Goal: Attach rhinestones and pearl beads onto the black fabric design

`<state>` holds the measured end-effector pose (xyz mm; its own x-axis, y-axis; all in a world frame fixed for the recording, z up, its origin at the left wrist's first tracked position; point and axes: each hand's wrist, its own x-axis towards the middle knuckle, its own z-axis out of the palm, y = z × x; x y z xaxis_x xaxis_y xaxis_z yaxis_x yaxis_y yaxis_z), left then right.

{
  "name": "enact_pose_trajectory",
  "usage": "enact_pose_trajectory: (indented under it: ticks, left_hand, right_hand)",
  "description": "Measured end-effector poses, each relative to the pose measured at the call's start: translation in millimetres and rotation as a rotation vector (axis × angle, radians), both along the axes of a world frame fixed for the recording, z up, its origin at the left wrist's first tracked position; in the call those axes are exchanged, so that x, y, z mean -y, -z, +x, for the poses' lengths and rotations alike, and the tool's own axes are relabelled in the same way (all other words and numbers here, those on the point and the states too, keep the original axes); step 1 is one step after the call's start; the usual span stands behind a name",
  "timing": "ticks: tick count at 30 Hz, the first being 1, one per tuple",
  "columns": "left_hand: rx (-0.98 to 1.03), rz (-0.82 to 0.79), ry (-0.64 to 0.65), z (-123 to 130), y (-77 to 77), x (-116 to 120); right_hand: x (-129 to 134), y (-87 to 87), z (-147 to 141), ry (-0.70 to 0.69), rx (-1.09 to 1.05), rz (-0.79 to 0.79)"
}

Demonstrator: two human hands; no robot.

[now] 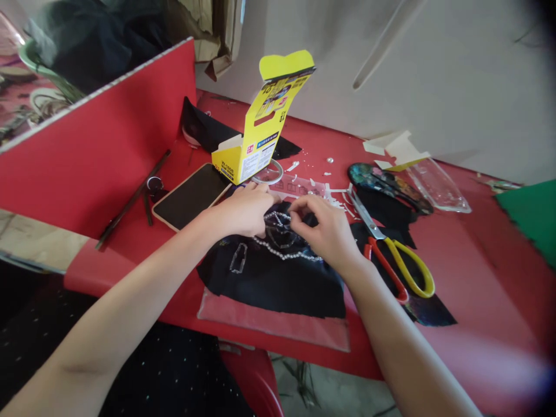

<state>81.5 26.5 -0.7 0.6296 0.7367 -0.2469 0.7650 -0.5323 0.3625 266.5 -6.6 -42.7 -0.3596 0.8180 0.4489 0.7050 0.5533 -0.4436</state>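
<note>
A black fabric piece point(278, 292) lies on the table, with a string of silvery beads point(284, 255) looping across its upper part. My left hand point(245, 209) rests on the fabric from the left, fingers curled down over the beads; its fingertips are partly hidden. From the right, my right hand point(324, 229) pinches thumb and forefinger together at the other end of a short bead strand point(278, 216) between both hands. A clear angular outline point(238, 258) shows on the fabric's left side. Under the fabric is a clear plastic bag point(273, 322).
Right of my hands lie scissors point(379, 233) with red and yellow handles, on dark cloth scraps. A phone point(191, 197) and an upright yellow box point(260, 133) stand behind on the left. Farther back are loose pearls point(330, 160) and a clear plastic tray point(441, 185). A red panel point(108, 133) borders the left.
</note>
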Motion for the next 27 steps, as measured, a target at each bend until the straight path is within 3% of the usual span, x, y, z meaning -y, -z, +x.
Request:
enact_pose_trajectory:
  ticks: [4,10,17,27]
  left_hand:
    - [0.223,0.015,-0.118,1.7,0.4,-4.5]
    - [0.68,-0.305,-0.272,6.1,4.4,-8.6]
    - [0.781,-0.502,-0.369,9.5,9.9,-8.7]
    - [0.841,-0.51,-0.37,12.8,8.1,-6.1]
  right_hand:
    - [2.1,-0.2,-0.4,0.064,-0.075,0.044]
    - [6.3,-2.3,-1.2,0.108,-0.13,0.201]
    - [12.1,-7.0,-0.8,0.172,-0.073,0.249]
    - [10.0,-5.1,-2.1,0.157,-0.12,0.212]
